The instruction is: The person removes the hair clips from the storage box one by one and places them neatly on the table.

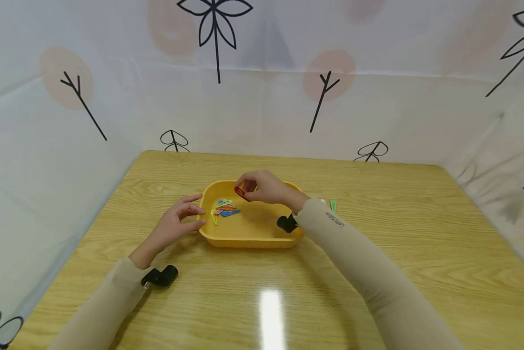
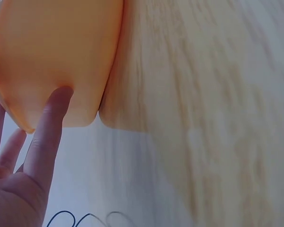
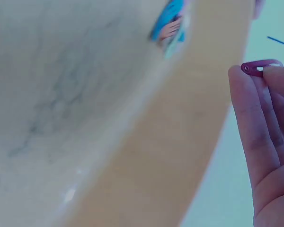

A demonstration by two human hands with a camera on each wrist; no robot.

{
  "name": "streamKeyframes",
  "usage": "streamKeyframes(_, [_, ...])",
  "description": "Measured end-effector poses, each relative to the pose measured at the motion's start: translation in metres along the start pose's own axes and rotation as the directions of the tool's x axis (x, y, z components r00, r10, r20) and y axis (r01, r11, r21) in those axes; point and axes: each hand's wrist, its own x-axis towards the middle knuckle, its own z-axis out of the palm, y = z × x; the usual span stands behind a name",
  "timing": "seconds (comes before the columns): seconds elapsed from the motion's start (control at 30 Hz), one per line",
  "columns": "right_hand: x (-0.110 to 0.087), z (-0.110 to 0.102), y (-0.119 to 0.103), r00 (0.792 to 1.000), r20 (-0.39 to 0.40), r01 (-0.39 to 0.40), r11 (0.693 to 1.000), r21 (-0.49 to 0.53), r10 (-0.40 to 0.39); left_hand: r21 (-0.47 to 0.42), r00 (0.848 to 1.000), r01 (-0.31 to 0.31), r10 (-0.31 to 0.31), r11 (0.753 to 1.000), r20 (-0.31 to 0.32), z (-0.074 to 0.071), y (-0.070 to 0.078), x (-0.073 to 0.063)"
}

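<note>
A red snap hair clip (image 1: 242, 194) is pinched between the thumb and fingers of my right hand (image 1: 266, 187), above the yellow plastic tray (image 1: 248, 243). The right wrist view shows the same clip (image 3: 258, 67) at the fingertips. Several coloured hair clips (image 1: 227, 208), among them blue, yellow, green and orange ones, lie in a loose pile in the tray's left part. My left hand (image 1: 174, 222) touches the tray's left end with fairly straight, spread fingers. In the left wrist view one digit rests against the tray's outer wall (image 2: 61, 47).
On the wooden table (image 1: 209, 291), just right of the tray, lie a green hair clip (image 1: 333, 206) and a white one (image 1: 323, 201), close to the right sleeve (image 1: 353, 253). A patterned white cloth (image 1: 262, 112) hangs behind the table.
</note>
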Motion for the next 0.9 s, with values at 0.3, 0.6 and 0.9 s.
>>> streamKeyframes(0.3, [-0.013,-0.008,-0.017,0.990,-0.141,-0.009,0.995,0.101,0.024,0.007,1.000,0.003,-0.003,1.000,0.000,0.001,0.001,0.003])
streamKeyframes(0.6, [-0.033,-0.013,-0.020,0.961,-0.248,-0.069,0.972,0.226,0.125,-0.004,1.000,0.009,-0.009,1.000,0.000,0.002,0.002,0.002])
streamKeyframes(0.9, [-0.056,-0.017,-0.015,0.926,-0.329,-0.088,0.954,0.286,0.184,0.021,1.000,0.008,-0.008,1.000,-0.007,0.000,-0.001,0.001])
